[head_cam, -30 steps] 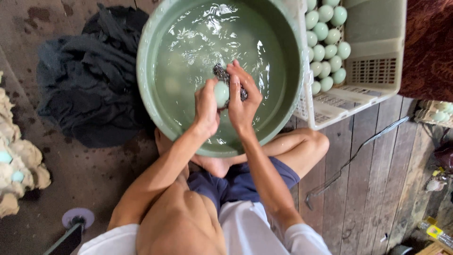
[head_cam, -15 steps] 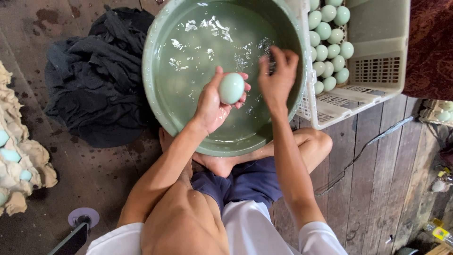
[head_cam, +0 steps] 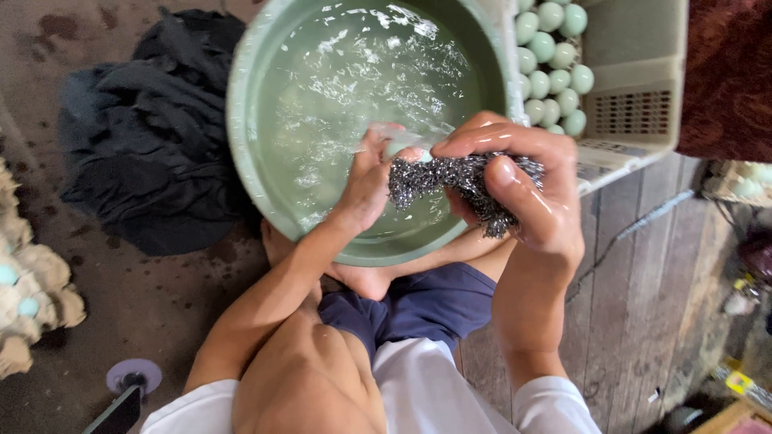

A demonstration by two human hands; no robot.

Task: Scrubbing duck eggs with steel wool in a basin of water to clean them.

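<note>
My left hand (head_cam: 363,183) is over the round green basin (head_cam: 241,153) of water, its fingers closed around a pale green egg (head_cam: 402,138) that is blurred and mostly hidden. My right hand (head_cam: 527,189) grips a wad of grey steel wool (head_cam: 450,178) and presses it against the egg, just above the basin's near rim. Both hands are wet. The water surface is rippled.
A pale plastic crate (head_cam: 635,104) holding several pale green eggs (head_cam: 555,56) stands right of the basin. A dark cloth (head_cam: 145,161) lies to the left, with a pulp egg tray (head_cam: 28,297) at the far left. A cable (head_cam: 643,221) crosses the wooden planks. My bent legs sit under the basin.
My right hand has come back from the basin's right side with the steel wool and now covers the egg that my left hand held up.
</note>
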